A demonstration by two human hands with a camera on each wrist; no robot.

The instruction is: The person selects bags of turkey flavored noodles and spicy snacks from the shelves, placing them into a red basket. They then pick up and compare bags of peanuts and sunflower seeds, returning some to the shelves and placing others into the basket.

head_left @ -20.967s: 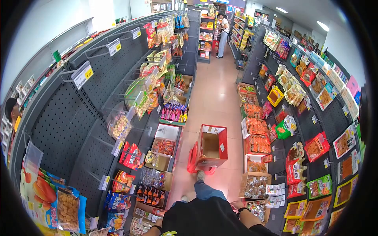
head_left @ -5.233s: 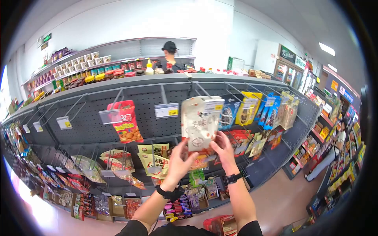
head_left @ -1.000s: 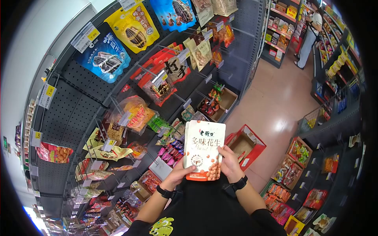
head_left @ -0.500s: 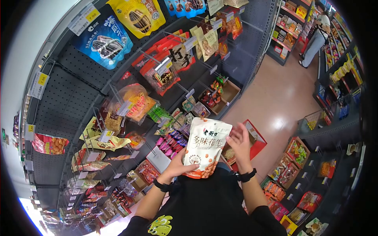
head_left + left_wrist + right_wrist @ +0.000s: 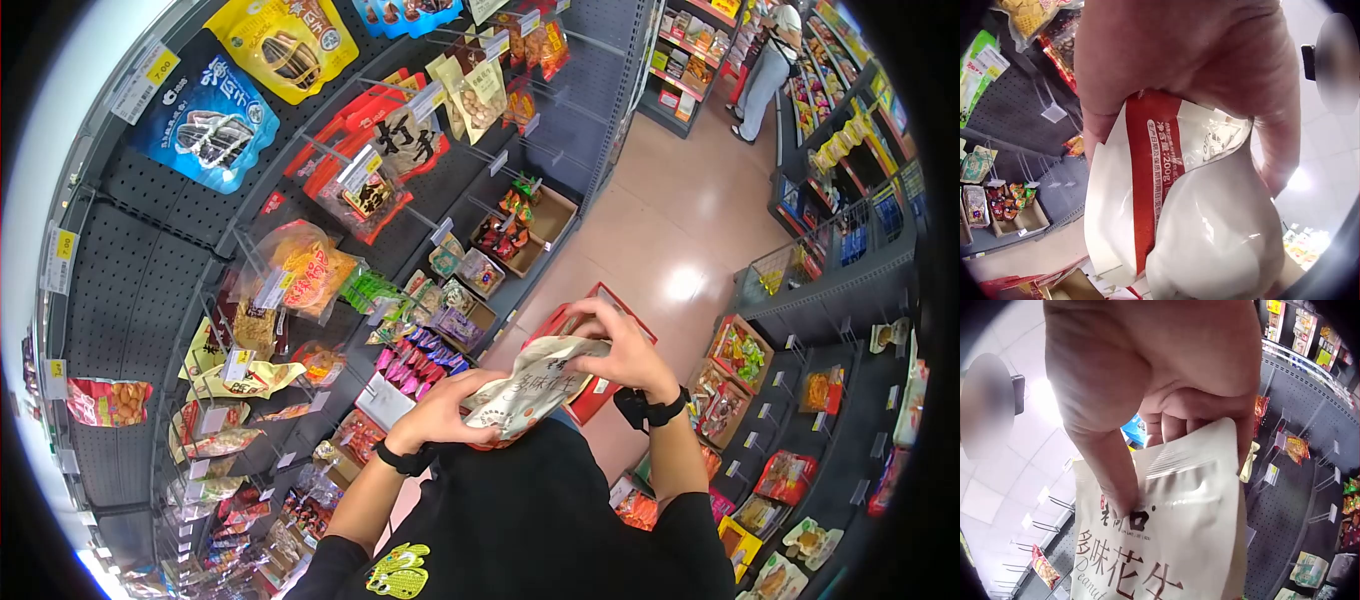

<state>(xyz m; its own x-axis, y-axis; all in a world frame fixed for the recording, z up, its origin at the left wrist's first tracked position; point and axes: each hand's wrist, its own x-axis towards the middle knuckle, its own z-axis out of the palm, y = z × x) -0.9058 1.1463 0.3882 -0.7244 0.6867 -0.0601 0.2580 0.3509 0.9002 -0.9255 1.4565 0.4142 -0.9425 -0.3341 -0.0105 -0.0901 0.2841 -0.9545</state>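
A white and red bag of peanuts [image 5: 535, 385] is held between both hands in front of the chest. My left hand [image 5: 445, 410] grips its lower left end, thumb across the front. The right hand [image 5: 625, 350] pinches the top right end. Tipped away, the bag shows a foreshortened, creased front in the head view. Its red strip with 200g lettering and bulging white side face the left wrist view, where the bag [image 5: 1216, 237] hangs below the palm. In the right wrist view, a thumb presses on the front of the bag [image 5: 1147, 550] near the top edge.
Left, a dark pegboard shelf [image 5: 140, 260] carries hooks, price tags and snack bags, including a blue bag [image 5: 210, 120]. A red open carton [image 5: 645, 325] stands on the floor behind the hands. Boxed snacks [image 5: 740, 365] line the right shelf; a person [image 5: 765, 70] stands far down the aisle.
Earlier both hands were up at the shelf with the bag. Half a second ago the right hand was off it, fingers spread; now it grips the top and the bag has tipped.
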